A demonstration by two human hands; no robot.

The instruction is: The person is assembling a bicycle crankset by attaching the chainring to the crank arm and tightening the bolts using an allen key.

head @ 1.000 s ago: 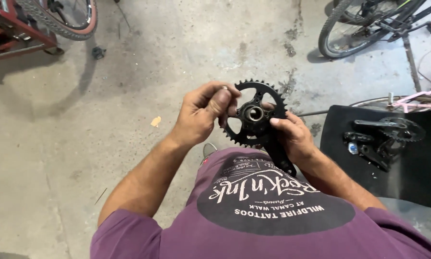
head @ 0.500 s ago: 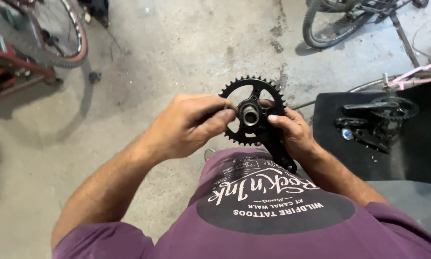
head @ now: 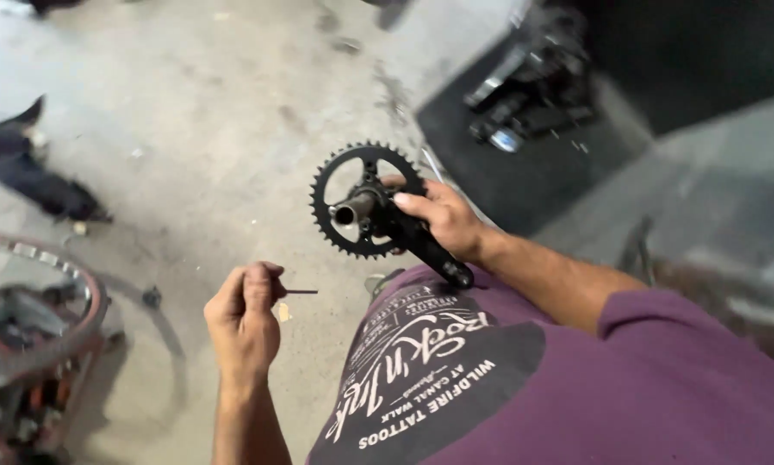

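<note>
While the person stands over the grey concrete floor (head: 189,103), the right hand (head: 443,220) is wrapped around the black crank arm (head: 425,245), fingers pressed tight on it just below the hub. That arm carries a black toothed chainring (head: 326,202), held up in front of the person's purple shirt (head: 576,396), with the short metal spindle (head: 352,211) poking out of its centre towards the left. The lower end of the crank arm points down and nearly touches the shirt.

Well apart from it, lower and to the left, the left hand (head: 245,314) is curled into a loose fist. It pinches a thin dark tool (head: 301,292), a slim rod that sticks out sideways from between the thumb and the fingers; I cannot tell what kind of tool it is.

Beyond the chainring, a black mat (head: 507,181) lies on the floor with a blurred cluster of dark bike parts (head: 533,86) on it. At the left edge sits part of a wheel with a reddish tyre (head: 51,319), and farther up the floor lies a dark shape (head: 25,172) that is too blurred to make out.
</note>
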